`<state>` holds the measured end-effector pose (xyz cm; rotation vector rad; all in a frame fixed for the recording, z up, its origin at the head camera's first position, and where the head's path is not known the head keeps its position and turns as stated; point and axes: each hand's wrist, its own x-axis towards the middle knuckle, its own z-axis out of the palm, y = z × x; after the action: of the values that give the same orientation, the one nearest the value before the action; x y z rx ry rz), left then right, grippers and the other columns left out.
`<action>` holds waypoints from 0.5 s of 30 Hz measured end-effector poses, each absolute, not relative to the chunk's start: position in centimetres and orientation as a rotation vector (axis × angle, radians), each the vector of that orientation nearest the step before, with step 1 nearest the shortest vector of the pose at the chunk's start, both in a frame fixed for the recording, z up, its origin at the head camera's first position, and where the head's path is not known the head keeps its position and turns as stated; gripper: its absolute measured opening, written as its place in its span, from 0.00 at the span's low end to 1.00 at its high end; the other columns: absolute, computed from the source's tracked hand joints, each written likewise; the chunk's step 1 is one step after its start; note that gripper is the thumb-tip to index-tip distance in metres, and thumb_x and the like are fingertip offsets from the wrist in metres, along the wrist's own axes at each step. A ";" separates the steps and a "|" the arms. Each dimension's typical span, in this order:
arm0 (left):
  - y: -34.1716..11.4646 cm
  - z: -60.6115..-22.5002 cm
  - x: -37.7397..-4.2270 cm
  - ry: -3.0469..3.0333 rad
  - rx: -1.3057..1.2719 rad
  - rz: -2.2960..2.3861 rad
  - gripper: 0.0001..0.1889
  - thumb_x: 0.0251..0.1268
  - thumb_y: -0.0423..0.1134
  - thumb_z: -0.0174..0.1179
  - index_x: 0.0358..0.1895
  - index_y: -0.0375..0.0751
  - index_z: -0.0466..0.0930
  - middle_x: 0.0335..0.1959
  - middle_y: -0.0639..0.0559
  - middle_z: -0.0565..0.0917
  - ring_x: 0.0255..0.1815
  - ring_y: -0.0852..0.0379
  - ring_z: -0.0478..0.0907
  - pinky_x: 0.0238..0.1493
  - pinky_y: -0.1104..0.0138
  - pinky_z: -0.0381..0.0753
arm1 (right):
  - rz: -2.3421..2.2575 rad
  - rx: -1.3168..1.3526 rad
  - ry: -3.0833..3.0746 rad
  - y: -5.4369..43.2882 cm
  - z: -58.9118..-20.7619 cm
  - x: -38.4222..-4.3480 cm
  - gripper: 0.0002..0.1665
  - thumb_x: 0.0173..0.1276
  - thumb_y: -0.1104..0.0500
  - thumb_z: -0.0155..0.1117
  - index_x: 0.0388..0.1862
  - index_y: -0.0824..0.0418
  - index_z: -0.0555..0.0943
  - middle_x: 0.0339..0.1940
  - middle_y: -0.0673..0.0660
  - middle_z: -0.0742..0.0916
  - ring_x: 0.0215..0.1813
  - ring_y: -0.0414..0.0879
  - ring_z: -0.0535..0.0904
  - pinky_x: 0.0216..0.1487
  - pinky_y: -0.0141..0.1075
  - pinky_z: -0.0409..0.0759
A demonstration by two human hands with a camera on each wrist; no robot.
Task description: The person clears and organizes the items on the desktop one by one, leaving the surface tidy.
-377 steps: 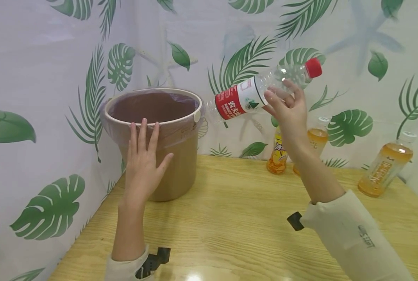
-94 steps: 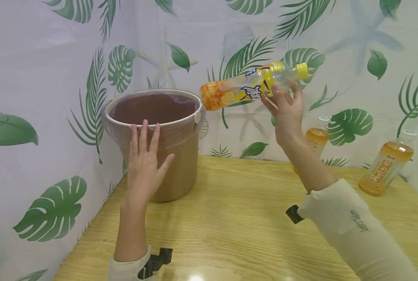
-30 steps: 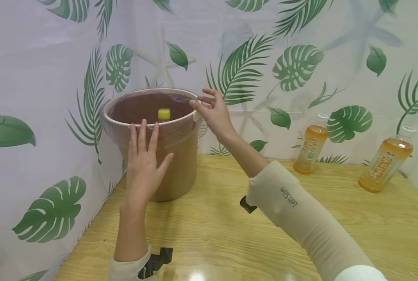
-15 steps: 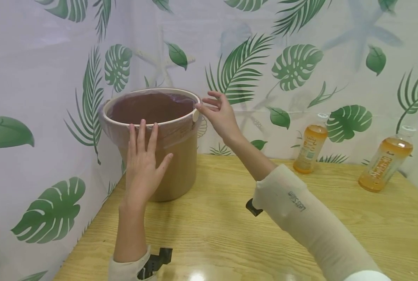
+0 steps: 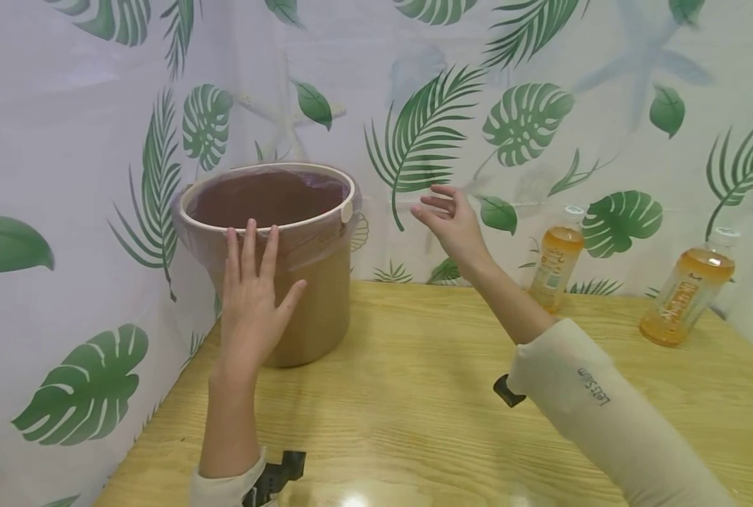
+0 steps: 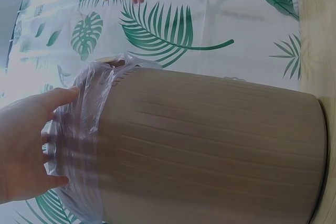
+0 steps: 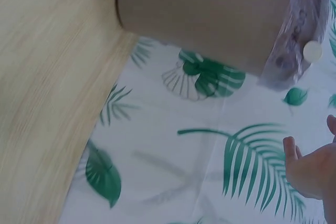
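Observation:
A brown bin (image 5: 319, 303) lined with a thin translucent plastic bag (image 5: 309, 246) stands at the left of the table. My left hand (image 5: 252, 310) rests on its near side, straight fingers up at the pale rim. In the left wrist view the left hand (image 6: 26, 145) lies against the bag around the bin's mouth. My right hand (image 5: 455, 229) hangs in the air right of the bin, fingers loosely bent and holding nothing. The right wrist view shows the right hand (image 7: 315, 169) apart from the bin (image 7: 205, 14). The bin's bottom is hidden from sight.
Two white-capped bottles of orange drink stand at the back right: one bottle (image 5: 557, 257) behind the right forearm, the other bottle (image 5: 687, 296) farther right. A leaf-patterned sheet (image 5: 376, 127) closes off the back and left of the wooden table (image 5: 402, 394).
Earlier my right hand held a red-capped water bottle, then a yellow-capped drink bottle. The yellow-capped one dropped into the bin, and the empty right hand has moved away rightward. The left hand stayed.

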<state>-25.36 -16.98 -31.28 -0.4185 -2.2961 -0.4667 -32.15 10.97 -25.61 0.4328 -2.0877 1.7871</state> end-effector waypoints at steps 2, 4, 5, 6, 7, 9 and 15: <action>-17.0 -31.3 -25.4 -2.298 -0.416 -0.465 0.42 0.63 0.48 0.57 0.73 0.45 0.40 0.73 0.51 0.29 0.70 0.51 0.21 0.67 0.52 0.37 | 1.774 0.394 -2.098 12.4 -25.9 -32.2 0.35 0.64 0.56 0.62 0.66 0.64 0.59 0.60 0.63 0.73 0.61 0.52 0.69 0.59 0.41 0.67; -17.0 -31.3 -25.4 -2.300 -0.413 -0.459 0.42 0.64 0.48 0.56 0.73 0.45 0.40 0.73 0.51 0.29 0.70 0.51 0.21 0.68 0.53 0.37 | 1.758 0.355 -2.106 13.9 -26.1 -32.1 0.36 0.64 0.55 0.62 0.66 0.64 0.59 0.60 0.62 0.73 0.60 0.52 0.69 0.59 0.40 0.68; -17.0 -31.3 -25.4 -2.302 -0.412 -0.455 0.42 0.64 0.48 0.56 0.73 0.45 0.39 0.73 0.51 0.29 0.70 0.51 0.21 0.68 0.53 0.36 | 1.744 0.334 -2.113 14.7 -26.3 -32.1 0.37 0.64 0.54 0.62 0.66 0.63 0.59 0.60 0.62 0.73 0.60 0.52 0.69 0.59 0.40 0.68; -17.1 -31.3 -25.4 -2.303 -0.410 -0.450 0.42 0.64 0.48 0.56 0.73 0.45 0.39 0.73 0.51 0.29 0.70 0.50 0.21 0.68 0.53 0.36 | 1.721 0.316 -2.124 15.4 -26.4 -32.1 0.37 0.64 0.53 0.62 0.66 0.63 0.58 0.60 0.62 0.73 0.60 0.53 0.69 0.59 0.41 0.67; -17.1 -31.3 -25.4 -2.303 -0.408 -0.446 0.42 0.64 0.48 0.56 0.73 0.45 0.39 0.73 0.51 0.29 0.70 0.50 0.21 0.68 0.53 0.36 | 1.697 0.301 -2.132 16.2 -26.5 -32.1 0.37 0.64 0.53 0.62 0.66 0.63 0.58 0.60 0.62 0.73 0.60 0.53 0.69 0.59 0.41 0.67; -17.1 -31.3 -25.5 -2.305 -0.406 -0.440 0.42 0.64 0.48 0.56 0.73 0.45 0.39 0.73 0.51 0.29 0.70 0.50 0.21 0.68 0.53 0.37 | 1.648 0.267 -2.140 17.7 -26.7 -32.0 0.38 0.64 0.52 0.61 0.67 0.64 0.57 0.61 0.64 0.72 0.61 0.54 0.68 0.60 0.42 0.66; -17.0 -31.3 -25.5 -2.301 -0.407 -0.437 0.43 0.63 0.48 0.57 0.73 0.45 0.39 0.73 0.51 0.29 0.70 0.50 0.21 0.67 0.51 0.38 | 1.548 0.126 -2.197 22.4 -27.2 -31.4 0.42 0.66 0.48 0.57 0.69 0.66 0.52 0.64 0.67 0.68 0.63 0.57 0.64 0.61 0.44 0.64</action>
<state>-25.49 -17.02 -31.31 -0.4074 -2.3013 -0.4374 -31.38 22.39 -27.16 0.1264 -2.1974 1.5484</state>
